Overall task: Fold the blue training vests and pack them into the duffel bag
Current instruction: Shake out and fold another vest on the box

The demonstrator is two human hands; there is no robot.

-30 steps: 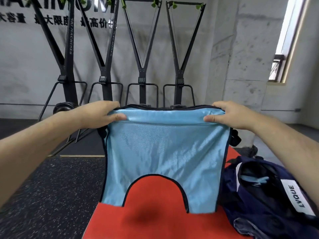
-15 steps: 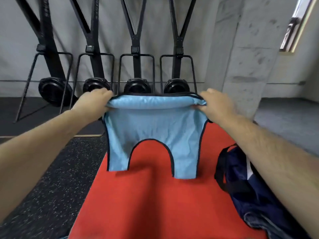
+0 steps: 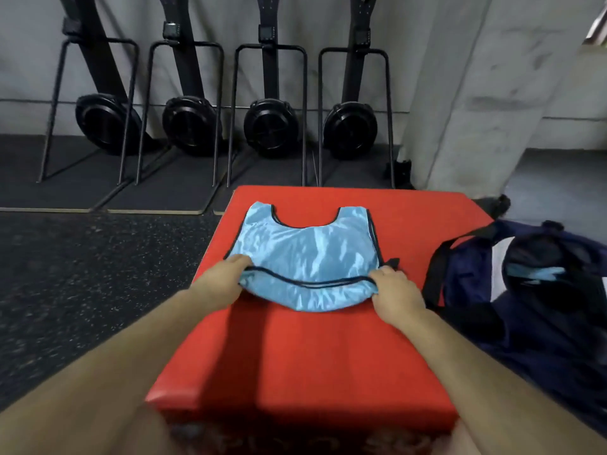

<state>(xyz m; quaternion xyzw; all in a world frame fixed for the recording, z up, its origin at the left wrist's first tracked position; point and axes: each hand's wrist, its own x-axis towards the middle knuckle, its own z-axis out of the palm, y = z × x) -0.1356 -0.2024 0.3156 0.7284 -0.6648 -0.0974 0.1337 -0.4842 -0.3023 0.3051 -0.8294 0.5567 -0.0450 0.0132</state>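
Observation:
A light blue training vest (image 3: 305, 254) with black trim lies on the red mat (image 3: 312, 356), neck hole pointing away from me. Its near edge is folded up in a loose roll. My left hand (image 3: 223, 280) grips the vest's near left corner. My right hand (image 3: 394, 290) grips the near right corner. To the right stands the open navy duffel bag (image 3: 532, 290), partly on the mat, with light blue cloth (image 3: 532, 274) showing inside its opening.
Several black exercise machines (image 3: 269, 126) with round flywheels stand against the back wall on dark floor plates. A concrete pillar (image 3: 476, 93) rises behind the mat's far right corner. Speckled black rubber floor (image 3: 82, 274) stretches to the left of the mat.
The vest was held up in the air by both hands; it now lies spread flat on the mat. Both hands came down and toward me, still gripping the same edge. The camera tilted downward.

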